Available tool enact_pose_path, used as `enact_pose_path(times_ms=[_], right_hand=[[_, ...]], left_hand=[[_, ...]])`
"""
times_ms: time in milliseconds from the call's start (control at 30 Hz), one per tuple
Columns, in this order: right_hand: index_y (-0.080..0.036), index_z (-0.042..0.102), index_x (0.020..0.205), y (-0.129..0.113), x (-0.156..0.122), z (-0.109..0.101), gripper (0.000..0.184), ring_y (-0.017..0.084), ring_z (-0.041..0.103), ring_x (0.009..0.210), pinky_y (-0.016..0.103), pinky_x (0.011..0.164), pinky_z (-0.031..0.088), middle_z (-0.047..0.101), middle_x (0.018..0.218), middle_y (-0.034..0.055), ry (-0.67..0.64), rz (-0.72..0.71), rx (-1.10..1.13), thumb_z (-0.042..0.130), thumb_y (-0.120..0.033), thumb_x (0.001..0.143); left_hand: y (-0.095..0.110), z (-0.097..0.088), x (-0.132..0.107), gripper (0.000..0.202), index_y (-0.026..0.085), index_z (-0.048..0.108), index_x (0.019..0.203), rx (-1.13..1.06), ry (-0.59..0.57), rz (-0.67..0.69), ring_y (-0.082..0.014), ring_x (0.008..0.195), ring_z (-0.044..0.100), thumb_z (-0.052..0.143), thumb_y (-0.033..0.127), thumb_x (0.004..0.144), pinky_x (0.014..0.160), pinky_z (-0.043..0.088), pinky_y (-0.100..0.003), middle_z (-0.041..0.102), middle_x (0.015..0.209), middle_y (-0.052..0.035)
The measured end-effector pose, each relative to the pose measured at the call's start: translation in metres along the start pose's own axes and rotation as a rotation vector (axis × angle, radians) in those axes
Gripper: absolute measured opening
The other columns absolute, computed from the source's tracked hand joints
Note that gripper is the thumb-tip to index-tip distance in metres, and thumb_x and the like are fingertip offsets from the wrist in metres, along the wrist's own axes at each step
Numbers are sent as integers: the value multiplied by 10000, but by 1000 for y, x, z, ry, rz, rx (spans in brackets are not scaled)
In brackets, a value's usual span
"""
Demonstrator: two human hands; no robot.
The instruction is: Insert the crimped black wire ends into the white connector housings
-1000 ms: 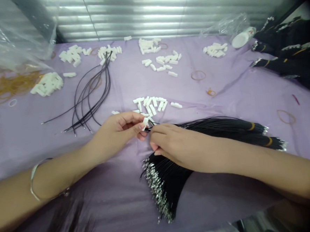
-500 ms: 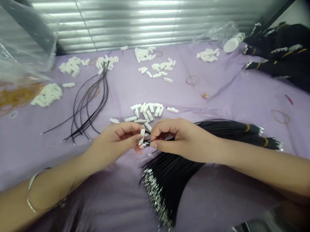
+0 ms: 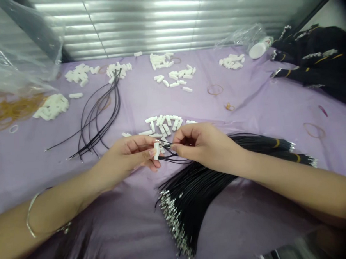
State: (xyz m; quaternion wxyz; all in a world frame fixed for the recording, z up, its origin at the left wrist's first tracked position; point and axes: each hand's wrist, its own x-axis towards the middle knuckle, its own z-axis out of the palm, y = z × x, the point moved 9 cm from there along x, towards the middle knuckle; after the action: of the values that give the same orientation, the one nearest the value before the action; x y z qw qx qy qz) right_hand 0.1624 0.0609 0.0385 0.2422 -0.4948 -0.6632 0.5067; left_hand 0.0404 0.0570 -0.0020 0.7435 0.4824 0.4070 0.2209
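The left hand [image 3: 135,153] is pinching a small, white, oblong plastic block [image 3: 156,151] between the thumb and the fingers. This block is standing in front of the fingertips, in the middle of the view, and it is being held above the cloth. Its long axis is running nearly up and down in the view, with the upper end leaning slightly to the right, so it is lying across the line between the two hands. From its right side, thin black flexible wires [image 3: 170,160] are going toward the right hand [image 3: 207,147]. The right hand is closing thumb and forefinger on part of these wires, near the block. The hands are staying close but apart. Behind them, a loose group of white oblong pieces [image 3: 164,126] is lying on the purple cloth [image 3: 243,223]. Under the right forearm, a thick black wire bundle [image 3: 203,190] is spreading, its silvery metal tips [image 3: 175,223] pointing toward the wearer.
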Motion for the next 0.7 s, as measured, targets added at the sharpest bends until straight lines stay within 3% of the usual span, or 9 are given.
enact_pose_path(times_ms=[533,700], right_hand=[[-149,569,681,2,-1,-1,132,48,404,491,172,427,300,512,547,-55,41,27,-41,608,-266,728],[-154,572,669,3,0,0,131,49,404,489,177,428,302,526,551,-54,48,27,-60,599,-263,736]], left_hand=[[0,-5,-2,176,151,639,952,96,45,37,-86,639,630,661,260,816,619,508,-153,676,712,1],[5,-3,-2,119,146,653,891,132,62,64,-70,616,627,666,225,804,620,515,-138,671,705,13]])
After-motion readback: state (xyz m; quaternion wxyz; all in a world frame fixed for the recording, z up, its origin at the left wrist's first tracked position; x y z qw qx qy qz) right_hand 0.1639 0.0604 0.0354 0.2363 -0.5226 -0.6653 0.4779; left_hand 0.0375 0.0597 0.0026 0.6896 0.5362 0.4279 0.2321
